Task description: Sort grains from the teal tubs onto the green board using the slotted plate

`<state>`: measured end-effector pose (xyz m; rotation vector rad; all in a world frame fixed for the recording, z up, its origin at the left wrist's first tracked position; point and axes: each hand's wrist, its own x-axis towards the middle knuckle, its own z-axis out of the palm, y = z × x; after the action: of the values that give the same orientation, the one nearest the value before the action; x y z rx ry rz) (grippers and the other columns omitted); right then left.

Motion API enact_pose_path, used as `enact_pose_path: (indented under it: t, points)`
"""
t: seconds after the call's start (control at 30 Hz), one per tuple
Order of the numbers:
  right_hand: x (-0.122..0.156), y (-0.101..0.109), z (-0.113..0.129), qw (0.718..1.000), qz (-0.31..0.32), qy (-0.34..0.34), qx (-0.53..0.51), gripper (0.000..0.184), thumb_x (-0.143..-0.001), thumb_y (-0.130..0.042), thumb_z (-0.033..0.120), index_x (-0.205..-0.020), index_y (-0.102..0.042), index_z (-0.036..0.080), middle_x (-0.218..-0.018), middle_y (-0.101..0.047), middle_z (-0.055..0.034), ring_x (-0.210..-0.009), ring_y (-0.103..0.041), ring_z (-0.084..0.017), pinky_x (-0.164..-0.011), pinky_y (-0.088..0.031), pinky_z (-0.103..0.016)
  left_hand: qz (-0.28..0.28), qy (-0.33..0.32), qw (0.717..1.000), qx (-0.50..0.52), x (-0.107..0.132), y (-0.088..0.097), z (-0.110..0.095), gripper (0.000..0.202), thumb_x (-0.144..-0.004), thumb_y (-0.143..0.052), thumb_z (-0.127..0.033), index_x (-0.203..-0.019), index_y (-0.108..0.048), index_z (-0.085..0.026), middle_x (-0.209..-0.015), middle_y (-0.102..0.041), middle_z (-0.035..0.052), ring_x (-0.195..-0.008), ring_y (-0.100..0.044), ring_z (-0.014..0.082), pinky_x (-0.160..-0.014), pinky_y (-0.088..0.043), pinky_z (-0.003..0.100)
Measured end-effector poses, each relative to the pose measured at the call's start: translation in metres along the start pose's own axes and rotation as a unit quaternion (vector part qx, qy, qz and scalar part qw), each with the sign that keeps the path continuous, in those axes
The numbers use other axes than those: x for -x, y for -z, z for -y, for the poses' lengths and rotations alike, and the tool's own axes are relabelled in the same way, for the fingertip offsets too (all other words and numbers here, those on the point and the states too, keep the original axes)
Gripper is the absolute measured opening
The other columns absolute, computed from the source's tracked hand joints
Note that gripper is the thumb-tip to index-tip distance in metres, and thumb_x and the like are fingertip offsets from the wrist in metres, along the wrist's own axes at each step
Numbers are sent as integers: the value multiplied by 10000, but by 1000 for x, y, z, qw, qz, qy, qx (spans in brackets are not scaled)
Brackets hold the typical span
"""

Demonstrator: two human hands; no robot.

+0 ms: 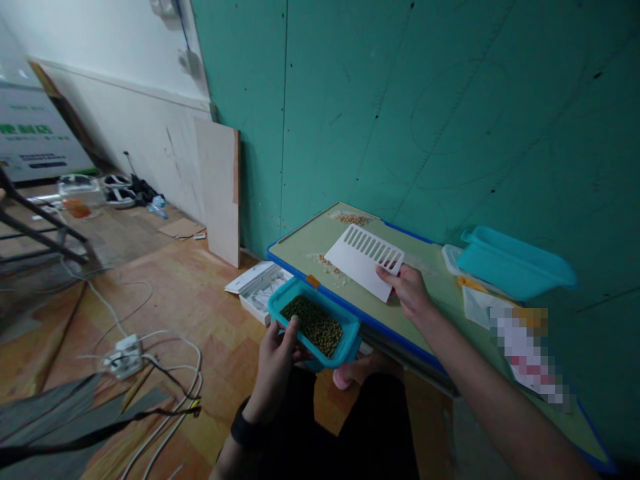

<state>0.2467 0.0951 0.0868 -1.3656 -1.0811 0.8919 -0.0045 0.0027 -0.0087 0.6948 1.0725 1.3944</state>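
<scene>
My left hand [280, 347] grips the near rim of a teal plastic container [349, 352], thumb on top, fingers beneath. In it lies a layer of small beans [315, 325], dark green on one side and yellowish on the other. The container hangs just off the front edge of a low green-topped table [425, 330]. My right hand [407, 288] pinches the right side of a flat white scraper [357, 270] with a row of slots. The scraper is over the tabletop, close to a scatter of orange and pale grains [327, 263]. Another grain heap [353, 219] lies farther back.
A larger teal bin [515, 263] rests at the table's right by the green wall [400, 100]. A printed bag [533, 360] lies nearer. On the floor are an open white box [257, 303], a power strip [125, 357] with cables, and a leaning board [220, 193].
</scene>
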Motion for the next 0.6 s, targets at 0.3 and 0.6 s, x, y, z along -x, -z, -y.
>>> enact_pose_path:
  t: [0.3, 0.6]
  points:
    - [5, -6, 9, 1000, 29, -8, 2, 533, -471, -902, 534, -813, -737, 159, -797, -765, -69, -714, -696, -237, -650, -535, -341, 6, -1, 1000, 4, -2, 4, -6, 479, -756, -745, -594, -945, -543, -203, -553, -595, -70, -455, -637, 146, -454, -548, 241]
    - [2, -8, 5, 999, 39, -16, 7, 548, -469, -905, 516, -848, -747, 154, -851, -778, -79, -730, -704, -239, -650, -534, -334, 10, 1, 1000, 4, -2, 4, -4, 482, -755, -739, -604, -940, -559, -197, -556, -596, -66, -459, -647, 146, -458, -551, 240]
